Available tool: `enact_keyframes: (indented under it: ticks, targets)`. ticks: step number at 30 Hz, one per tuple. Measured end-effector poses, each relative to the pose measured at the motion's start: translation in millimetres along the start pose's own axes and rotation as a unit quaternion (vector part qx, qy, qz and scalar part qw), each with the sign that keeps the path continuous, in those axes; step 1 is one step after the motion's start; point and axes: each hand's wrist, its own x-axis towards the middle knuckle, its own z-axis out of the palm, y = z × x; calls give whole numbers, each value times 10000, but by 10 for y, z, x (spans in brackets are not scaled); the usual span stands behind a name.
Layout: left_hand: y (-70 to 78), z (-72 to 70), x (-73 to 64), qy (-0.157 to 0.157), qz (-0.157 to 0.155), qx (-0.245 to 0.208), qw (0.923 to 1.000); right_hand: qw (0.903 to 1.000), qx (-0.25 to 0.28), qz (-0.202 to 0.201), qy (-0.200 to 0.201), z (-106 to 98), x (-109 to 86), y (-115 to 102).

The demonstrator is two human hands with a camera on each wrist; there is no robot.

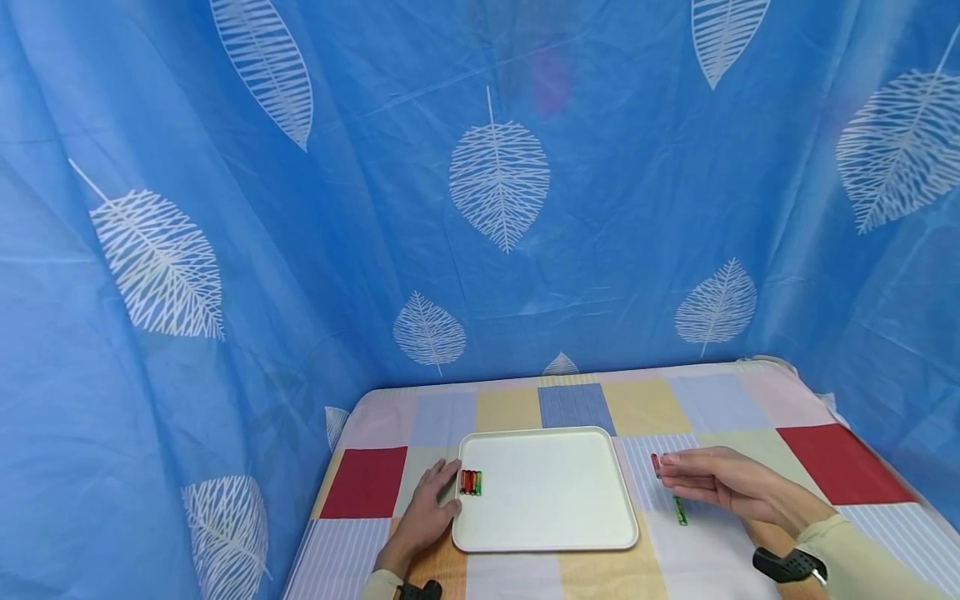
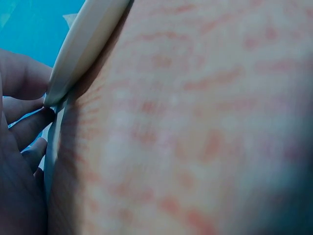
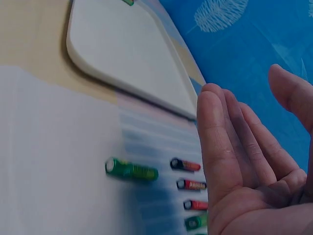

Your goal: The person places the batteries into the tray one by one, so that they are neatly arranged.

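The white tray point(image 1: 546, 492) lies flat on the table, and my left hand point(image 1: 427, 515) rests against its left rim with relaxed fingers. In the left wrist view, fingertips point(image 2: 36, 117) touch the tray's edge point(image 2: 78, 54). Just inside that rim stand red batteries point(image 1: 468, 482) and a green battery point(image 1: 478, 483) in a row. My right hand point(image 1: 723, 483) hovers right of the tray, fingers extended and palm bare. Below it in the right wrist view lie a single green battery point(image 3: 132, 170) and a column of red batteries point(image 3: 191, 184) with another green battery point(image 3: 196, 222), partly hidden by the hand.
A patchwork tablecloth point(image 1: 517, 575) covers the table. Blue curtains point(image 1: 360, 208) with white leaf prints hang behind it and along both sides. The tray's raised rim point(image 1: 630, 508) faces the loose batteries on the right.
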Motion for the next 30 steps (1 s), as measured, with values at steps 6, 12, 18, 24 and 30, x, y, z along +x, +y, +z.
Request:
enact_keyframes:
  ticks: [6,12,18,24,30]
  targets:
    - [-11,-12,8,-67,-56,-16,10000,9999,-92,55,107,-176,-149,37]
    - [-4,-9,10,-37,-66,19,10000,9998,-43,177,103,-311,-247,117]
    - [0,-19,1,-35,26,-21,10000,9990,-221,247,308,-376,-248,226]
    - [-11,-23,-3,-59,-21,-17,10000,9967,-443,376,567,-320,-211,328]
    - [-23,-14,5,-107,-53,-15,9999,9915,-855,400,891,-266,-144,412]
